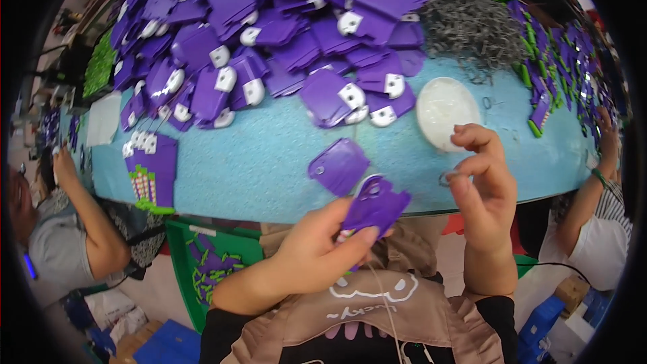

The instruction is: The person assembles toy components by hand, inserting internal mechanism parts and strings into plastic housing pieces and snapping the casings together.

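Note:
In my left hand [327, 243], held low over the table's near edge, is a purple plastic shell [379, 203] with fingers and thumb closed around its lower end. My right hand [486, 192] is raised to the right of it, thumb and forefinger pinched on a tiny grey wire piece [445, 178]; its exact shape is too small to make out. Just beyond the left hand, a loose purple cover [339, 166] lies flat on the blue table. A round white dish [441, 111] stands beyond my right hand.
A large heap of purple shells with white ends [283, 34] fills the far side. Right of it lie tangled grey wire pieces [472, 23] and purple-green parts [556, 67]. Assembled pieces [151, 168] lie at left, above a green bin [182, 263]. People sit on both sides.

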`<control>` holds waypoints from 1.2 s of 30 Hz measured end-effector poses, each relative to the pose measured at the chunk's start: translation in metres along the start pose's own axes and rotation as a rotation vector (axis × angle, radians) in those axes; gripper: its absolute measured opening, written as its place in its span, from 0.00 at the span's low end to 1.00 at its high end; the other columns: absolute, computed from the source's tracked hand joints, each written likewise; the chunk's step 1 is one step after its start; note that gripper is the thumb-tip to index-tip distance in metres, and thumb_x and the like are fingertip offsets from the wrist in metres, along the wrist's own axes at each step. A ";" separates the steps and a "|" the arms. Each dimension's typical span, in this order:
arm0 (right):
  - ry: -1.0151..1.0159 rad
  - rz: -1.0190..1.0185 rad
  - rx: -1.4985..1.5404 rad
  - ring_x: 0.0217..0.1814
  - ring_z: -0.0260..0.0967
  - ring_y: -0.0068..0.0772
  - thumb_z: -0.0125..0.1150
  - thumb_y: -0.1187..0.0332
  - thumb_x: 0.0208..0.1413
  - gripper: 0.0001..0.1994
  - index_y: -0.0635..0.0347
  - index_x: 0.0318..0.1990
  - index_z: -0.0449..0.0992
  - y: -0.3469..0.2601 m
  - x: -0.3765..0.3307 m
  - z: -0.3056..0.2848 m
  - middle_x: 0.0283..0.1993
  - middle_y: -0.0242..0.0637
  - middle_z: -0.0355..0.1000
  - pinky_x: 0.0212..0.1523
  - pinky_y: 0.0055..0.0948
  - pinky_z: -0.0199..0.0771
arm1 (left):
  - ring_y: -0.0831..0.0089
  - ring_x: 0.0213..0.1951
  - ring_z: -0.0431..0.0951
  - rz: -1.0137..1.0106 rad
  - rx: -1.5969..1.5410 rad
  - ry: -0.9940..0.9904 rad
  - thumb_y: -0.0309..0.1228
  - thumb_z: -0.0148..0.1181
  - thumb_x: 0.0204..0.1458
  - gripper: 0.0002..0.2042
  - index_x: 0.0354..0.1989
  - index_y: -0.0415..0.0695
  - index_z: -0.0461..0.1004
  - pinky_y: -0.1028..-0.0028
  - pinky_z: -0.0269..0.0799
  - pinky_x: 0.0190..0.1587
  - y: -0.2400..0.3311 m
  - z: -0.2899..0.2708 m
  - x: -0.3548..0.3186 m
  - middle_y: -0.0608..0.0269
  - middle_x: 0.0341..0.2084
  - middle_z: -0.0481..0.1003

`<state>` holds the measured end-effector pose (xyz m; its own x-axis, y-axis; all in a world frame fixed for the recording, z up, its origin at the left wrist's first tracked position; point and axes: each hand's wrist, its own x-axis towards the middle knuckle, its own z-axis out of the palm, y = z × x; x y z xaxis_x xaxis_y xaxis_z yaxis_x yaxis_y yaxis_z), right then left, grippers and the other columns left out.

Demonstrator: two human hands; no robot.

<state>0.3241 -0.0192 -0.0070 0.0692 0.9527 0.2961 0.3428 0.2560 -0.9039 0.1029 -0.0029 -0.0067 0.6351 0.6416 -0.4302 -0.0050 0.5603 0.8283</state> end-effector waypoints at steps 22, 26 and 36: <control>-0.169 -0.225 -0.212 0.45 0.63 0.41 0.64 0.75 0.37 0.10 0.61 0.31 0.73 -0.015 0.011 0.041 0.41 0.44 0.66 0.46 0.32 0.61 | 0.83 0.27 0.72 -0.073 0.211 -0.121 0.24 0.49 0.53 0.12 0.46 0.37 0.65 0.84 0.67 0.27 -0.006 -0.013 -0.009 0.63 0.32 0.74; -0.265 -0.254 -0.174 0.41 0.65 0.41 0.62 0.76 0.41 0.11 0.61 0.34 0.70 -0.019 0.017 0.041 0.41 0.44 0.66 0.40 0.31 0.66 | 0.84 0.26 0.72 -0.041 0.210 -0.146 0.25 0.51 0.52 0.11 0.43 0.36 0.67 0.84 0.67 0.26 -0.002 -0.011 -0.008 0.65 0.28 0.73; -0.323 0.468 1.230 0.54 0.60 0.40 0.52 0.69 0.54 0.23 0.60 0.55 0.53 -0.004 -0.018 0.066 0.53 0.48 0.60 0.57 0.39 0.57 | 0.64 0.22 0.72 0.420 0.573 -0.089 0.27 0.52 0.50 0.12 0.42 0.38 0.68 0.70 0.67 0.26 -0.009 -0.019 -0.018 0.57 0.22 0.71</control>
<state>0.2597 -0.0268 -0.0291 -0.3320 0.9422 -0.0443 -0.7166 -0.2825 -0.6378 0.0770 -0.0097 -0.0135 0.7291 0.6840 -0.0225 0.1277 -0.1036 0.9864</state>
